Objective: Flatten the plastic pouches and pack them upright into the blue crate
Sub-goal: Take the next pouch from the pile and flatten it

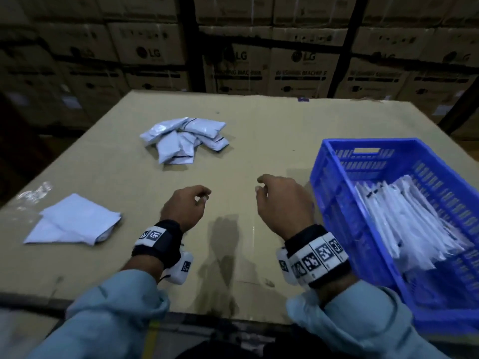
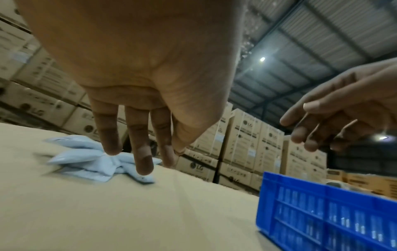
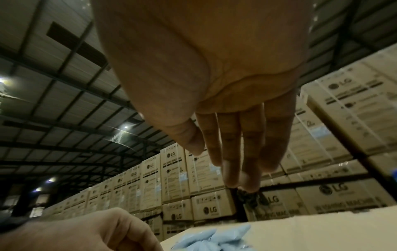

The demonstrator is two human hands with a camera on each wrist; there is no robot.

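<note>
A heap of puffy white pouches point(image 1: 185, 138) lies at the middle back of the cardboard table point(image 1: 259, 130); it also shows as the pouch heap point(image 2: 90, 161) and the pouch heap point(image 3: 214, 237). The blue crate point(image 1: 337, 203) stands at the right, with several flattened pouches point(image 1: 404, 221) leaning upright inside. My left hand point(image 1: 186, 206) and right hand point(image 1: 282, 198) hover empty over the table's middle, fingers loosely hanging, short of the heap. The left hand point(image 2: 139, 135) and right hand point(image 3: 236, 152) show relaxed fingers holding nothing. The crate wall point(image 2: 322, 212) is at the lower right.
A loose stack of flat white sheets or pouches point(image 1: 75, 221) lies at the table's left front. Stacked cardboard cartons point(image 1: 233, 60) wall off the space behind the table. The table's front edge point(image 1: 207, 314) runs close to my sleeves.
</note>
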